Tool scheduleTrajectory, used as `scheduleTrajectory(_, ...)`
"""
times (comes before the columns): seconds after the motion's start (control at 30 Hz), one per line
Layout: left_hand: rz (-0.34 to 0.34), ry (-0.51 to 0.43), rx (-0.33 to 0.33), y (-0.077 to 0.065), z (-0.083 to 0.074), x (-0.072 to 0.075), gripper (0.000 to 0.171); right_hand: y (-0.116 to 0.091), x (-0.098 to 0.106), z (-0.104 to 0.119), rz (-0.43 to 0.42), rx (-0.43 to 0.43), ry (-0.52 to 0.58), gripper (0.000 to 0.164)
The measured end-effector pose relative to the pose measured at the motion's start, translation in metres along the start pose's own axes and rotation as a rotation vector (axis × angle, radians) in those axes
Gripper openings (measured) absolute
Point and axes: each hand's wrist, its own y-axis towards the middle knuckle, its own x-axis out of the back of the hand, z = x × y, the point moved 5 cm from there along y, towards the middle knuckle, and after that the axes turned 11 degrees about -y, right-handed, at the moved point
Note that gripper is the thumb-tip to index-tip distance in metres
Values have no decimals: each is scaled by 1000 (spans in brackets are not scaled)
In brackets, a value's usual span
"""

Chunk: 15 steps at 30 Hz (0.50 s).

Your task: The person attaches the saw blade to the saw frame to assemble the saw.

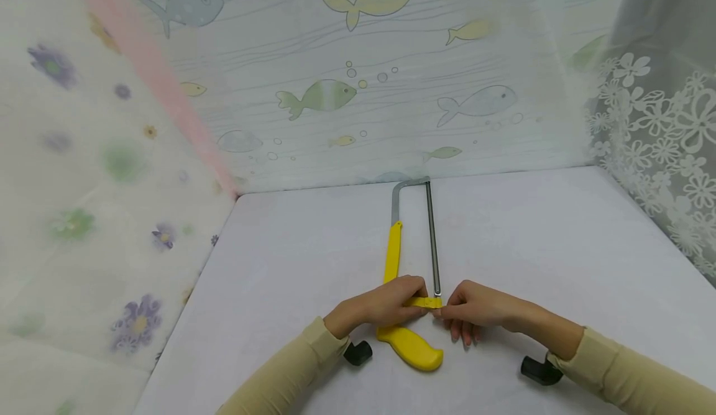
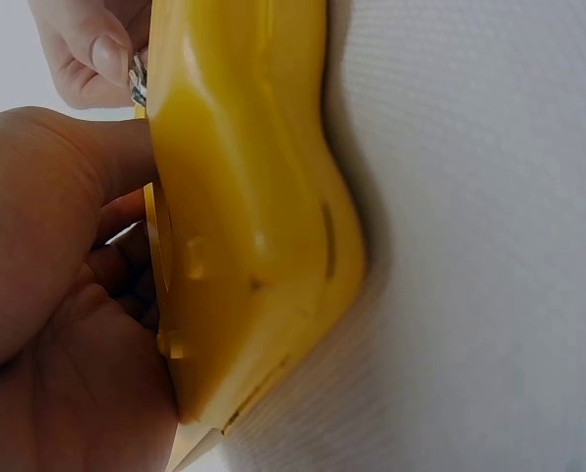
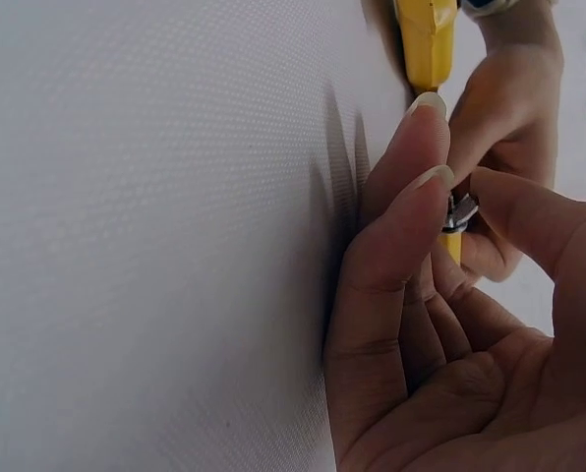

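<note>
A hacksaw [image 1: 393, 250] with a yellow frame and a grey front bow lies on the white surface, its handle [image 1: 416, 350] toward me. Its dark blade [image 1: 433, 241] runs along the right side. My left hand [image 1: 388, 300] grips the yellow frame just above the handle, thumb and fingers around the short arm at the blade's near end. From the right, my right hand [image 1: 481, 306] pinches a small metal wing nut [image 3: 460, 211] at that end between thumb and index finger. The left palm is partly hidden by the handle [image 2: 244, 197] in the left wrist view.
The white cloth-covered table [image 1: 302, 247] meets a fish-print curtain [image 1: 347, 129] just beyond the saw's tip. Flowered fabric [image 1: 84, 185] borders the left side, and a lace curtain [image 1: 671, 129] the right. Black wrist devices [image 1: 541, 370] sit under both sleeves.
</note>
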Motion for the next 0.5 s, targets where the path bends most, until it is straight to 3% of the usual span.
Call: scheduleTrajectory(0.5, -4, 12, 1, -1, -2, 1, 12, -4, 5, -4, 4, 17, -1, 27)
